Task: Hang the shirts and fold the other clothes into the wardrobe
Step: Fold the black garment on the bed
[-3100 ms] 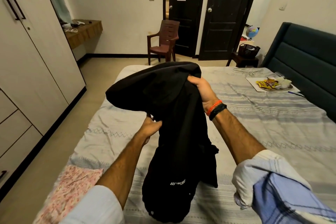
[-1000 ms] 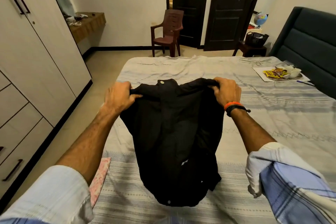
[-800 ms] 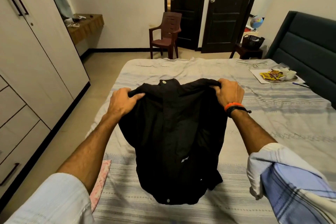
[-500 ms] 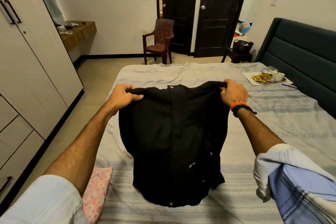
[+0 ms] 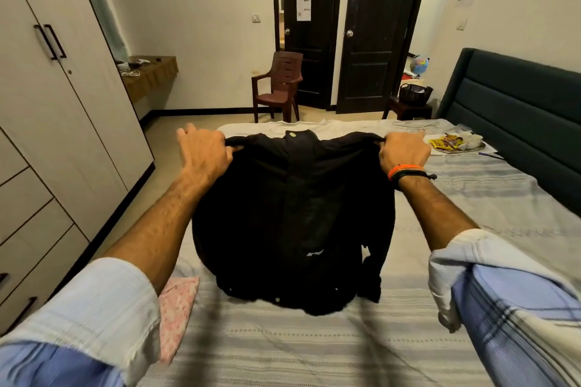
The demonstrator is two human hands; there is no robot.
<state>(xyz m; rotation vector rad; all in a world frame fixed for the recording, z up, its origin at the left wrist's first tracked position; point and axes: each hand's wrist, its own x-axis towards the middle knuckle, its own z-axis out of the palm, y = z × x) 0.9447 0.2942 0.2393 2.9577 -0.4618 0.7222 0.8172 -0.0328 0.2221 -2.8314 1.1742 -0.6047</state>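
A black buttoned shirt [image 5: 292,223] hangs spread out in front of me, its hem bunched on the bed [image 5: 314,352]. My left hand [image 5: 204,154] pinches the shirt's left shoulder. My right hand [image 5: 404,151], with an orange and black wristband, grips the right shoulder. A pink floral cloth [image 5: 176,308] lies on the bed's near left corner, partly under my left sleeve. The wardrobe [image 5: 56,110] stands to the left with its doors closed.
A wire hanger [image 5: 415,126] lies near the bed's far edge. A tray with snack packets [image 5: 456,143] sits on the bed by the dark headboard [image 5: 522,116]. A brown plastic chair [image 5: 278,85] stands before the dark doors. Floor runs between bed and wardrobe.
Three seconds ago the shirt was bunched in my hands; now both hands hold it by the shoulders, spread wide and raised slightly higher than half a second ago.
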